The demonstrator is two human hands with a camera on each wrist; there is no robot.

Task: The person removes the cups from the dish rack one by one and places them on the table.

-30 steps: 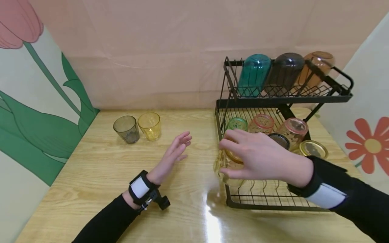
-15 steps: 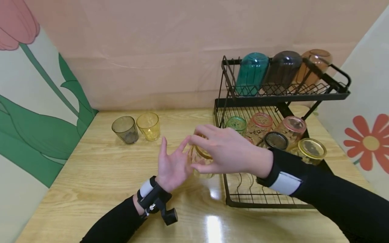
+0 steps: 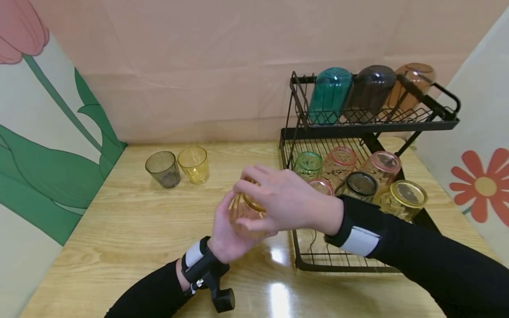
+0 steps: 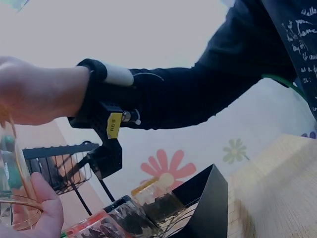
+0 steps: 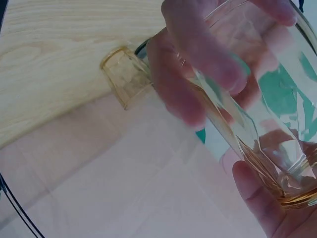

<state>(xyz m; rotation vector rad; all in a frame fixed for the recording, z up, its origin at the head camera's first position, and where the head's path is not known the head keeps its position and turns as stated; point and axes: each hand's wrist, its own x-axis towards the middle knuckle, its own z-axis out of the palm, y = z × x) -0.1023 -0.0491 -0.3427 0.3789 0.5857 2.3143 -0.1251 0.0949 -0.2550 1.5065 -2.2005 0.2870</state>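
A clear amber drinking glass point(image 3: 238, 208) is between both hands above the table, left of the black rack. My left hand point(image 3: 229, 236) cups it from the left and below. From the right, my right hand point(image 3: 292, 198) grips it over the top, covering much of it. The right wrist view shows the glass point(image 5: 247, 114) tilted, with fingers on opposite sides. Part of the same glass point(image 4: 12, 173) appears at the left wrist view's edge. A smoky grey glass point(image 3: 164, 170) and a yellow glass point(image 3: 194, 165) stand side by side at the table's back left.
The two-tier black dish rack point(image 3: 381, 129) stands on the right. Upside-down teal point(image 3: 332, 97), dark grey point(image 3: 370, 95) and orange point(image 3: 413, 88) glasses fill its upper tier. Several inverted glasses, including a green one point(image 3: 308, 165), sit below. A pink-draped wall point(image 3: 191, 79) rises behind.
My right hand has carried the amber glass left, away from the rack. My left hand has turned palm up, moved toward it and closed round it.
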